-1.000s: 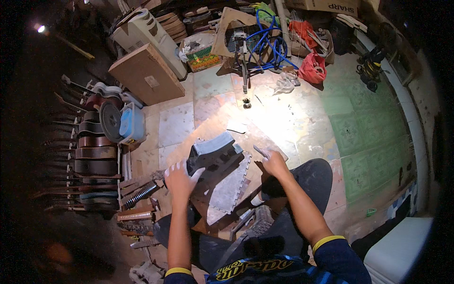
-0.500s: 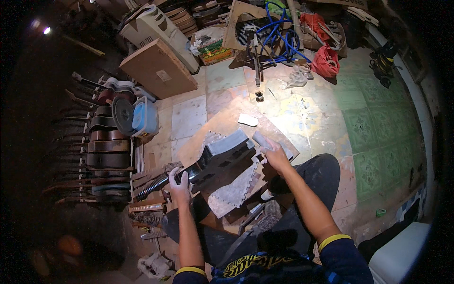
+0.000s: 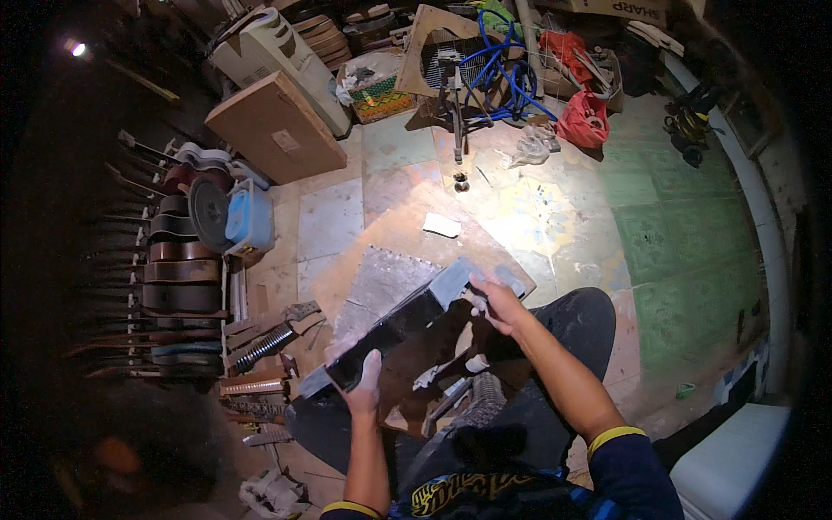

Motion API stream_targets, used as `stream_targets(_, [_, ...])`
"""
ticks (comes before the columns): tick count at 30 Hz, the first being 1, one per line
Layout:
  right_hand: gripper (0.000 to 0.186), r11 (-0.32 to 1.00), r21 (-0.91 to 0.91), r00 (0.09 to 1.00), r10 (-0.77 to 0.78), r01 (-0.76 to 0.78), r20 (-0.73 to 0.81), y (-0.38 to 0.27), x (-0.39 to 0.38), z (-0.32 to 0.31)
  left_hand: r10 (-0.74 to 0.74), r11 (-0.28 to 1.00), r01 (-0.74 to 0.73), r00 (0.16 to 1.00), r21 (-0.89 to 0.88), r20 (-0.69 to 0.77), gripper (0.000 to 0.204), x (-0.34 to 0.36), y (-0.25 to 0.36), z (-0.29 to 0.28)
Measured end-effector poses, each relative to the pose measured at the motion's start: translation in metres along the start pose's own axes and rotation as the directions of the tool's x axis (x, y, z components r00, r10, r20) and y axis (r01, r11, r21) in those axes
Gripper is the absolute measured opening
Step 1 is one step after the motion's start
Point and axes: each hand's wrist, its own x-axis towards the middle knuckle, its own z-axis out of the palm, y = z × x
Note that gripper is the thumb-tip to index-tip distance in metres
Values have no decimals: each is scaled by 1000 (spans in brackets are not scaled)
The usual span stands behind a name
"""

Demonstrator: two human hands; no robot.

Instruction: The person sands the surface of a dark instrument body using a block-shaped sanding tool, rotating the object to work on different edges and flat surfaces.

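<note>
A black slab-like piece with grey ends (image 3: 407,312) lies diagonally above my lap. My left hand (image 3: 362,381) grips its lower left end, thumb on the black side. My right hand (image 3: 492,303) is closed round its upper right end, by the grey part; whether a smaller object is also in those fingers I cannot make out. Beyond the piece, a grey foam mat with toothed edges (image 3: 373,269) lies on a brown board (image 3: 464,230), with a small white scrap (image 3: 441,224) near its far part. Tools and scraps (image 3: 451,394) show between my legs.
Wooden parts with a ribbed black item (image 3: 264,349) lie at the left, below racked guitars (image 3: 182,277) and a plastic tub (image 3: 256,221). Boxes, a leaning panel (image 3: 269,130), blue hose (image 3: 511,78) and red bags (image 3: 581,121) line the back. A white padded surface (image 3: 728,459) is at right.
The black piece has turned and come toward my lap, uncovering more of the mat. My left hand has moved down to its lower end; my right hand has closed on the other end.
</note>
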Motion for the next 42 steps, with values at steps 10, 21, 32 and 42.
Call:
stream_targets(10, [56, 699, -713, 996, 92, -59, 8, 61, 32, -35, 423, 822, -521, 829, 231, 367, 40, -30, 7, 2])
stream_targets(21, [53, 553, -833, 992, 120, -27, 47, 29, 16, -21, 361, 881, -441, 860, 170, 360, 36, -30, -8, -20])
stream_targets(32, [55, 461, -656, 768, -95, 598, 634, 21, -10, 3, 348, 920, -384, 891, 74, 291, 29, -26, -15, -31])
stream_targets(42, [55, 289, -785, 836, -153, 547, 526, 21, -16, 4, 339, 923, -367, 917, 115, 211, 35, -10, -19, -30])
